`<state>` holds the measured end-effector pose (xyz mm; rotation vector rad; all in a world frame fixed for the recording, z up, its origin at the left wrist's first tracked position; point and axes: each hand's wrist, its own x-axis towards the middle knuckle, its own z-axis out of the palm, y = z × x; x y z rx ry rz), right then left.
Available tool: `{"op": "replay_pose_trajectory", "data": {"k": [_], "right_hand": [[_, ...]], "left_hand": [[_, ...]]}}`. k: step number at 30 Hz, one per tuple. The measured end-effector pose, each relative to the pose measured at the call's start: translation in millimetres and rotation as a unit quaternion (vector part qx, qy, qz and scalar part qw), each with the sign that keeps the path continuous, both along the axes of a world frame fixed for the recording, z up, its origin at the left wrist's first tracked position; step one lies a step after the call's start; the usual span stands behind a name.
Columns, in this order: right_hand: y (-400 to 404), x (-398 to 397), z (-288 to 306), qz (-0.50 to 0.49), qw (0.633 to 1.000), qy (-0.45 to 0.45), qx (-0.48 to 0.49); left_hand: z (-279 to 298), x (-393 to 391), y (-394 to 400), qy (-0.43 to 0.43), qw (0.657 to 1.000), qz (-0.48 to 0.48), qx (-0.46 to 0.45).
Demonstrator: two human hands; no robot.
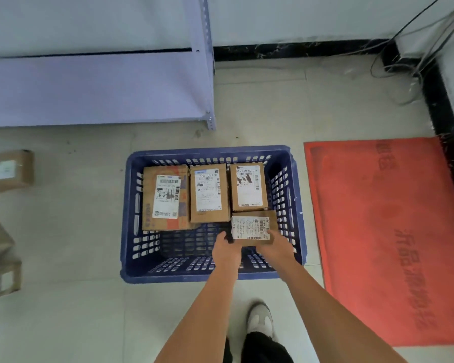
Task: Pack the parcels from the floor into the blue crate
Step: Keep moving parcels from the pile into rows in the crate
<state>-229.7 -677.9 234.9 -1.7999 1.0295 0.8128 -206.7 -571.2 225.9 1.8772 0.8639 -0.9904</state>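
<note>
Parcels are seen in two places: four inside the blue crate (210,153) and several more on the floor (273,106) by its left edge. The crate stands on the floor tiles, between a grey shelf unit (97,87) at the far side and a red mat (385,239) to the right. Three labelled boxes lie flat in a row along the crate's far wall: a large box (165,197) at the left, a middle box (210,193), and a smaller box (248,187) at the right. A fourth box (253,227) is held just in front of the right one, label up, near the crate's right wall. It is gripped at both ends: the left hand (224,247) has its fingers curled on the left end, and the right hand (274,244) clasps the near right corner. Whether the box touches the crate bottom cannot be told. Floor parcels (8,169) lie well apart from the crate. A white shoe (260,320) is visible near the bottom edge.
</note>
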Motion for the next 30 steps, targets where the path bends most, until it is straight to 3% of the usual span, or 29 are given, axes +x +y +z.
{"op": "replay_pose_trajectory", "data": {"k": [4, 13, 18, 24, 30], "right_hand": [[30, 1, 33, -0.023, 0.999, -0.009, 0.028], [200, 39, 44, 0.086, 0.993, -0.066, 0.052], [353, 53, 48, 0.105, 0.992, -0.045, 0.056], [550, 63, 51, 0.062, 0.993, 0.004, 0.098], [703, 80, 22, 0.099, 0.986, 0.009, 0.131]], "left_hand": [[35, 3, 36, -0.004, 1.0, 0.023, -0.014], [33, 12, 205, -0.046, 0.994, 0.103, -0.007], [32, 30, 356, -0.051, 0.982, 0.174, -0.052], [28, 31, 583, -0.013, 0.986, 0.166, 0.001], [7, 23, 748, -0.008, 0.97, 0.242, 0.01]]}}
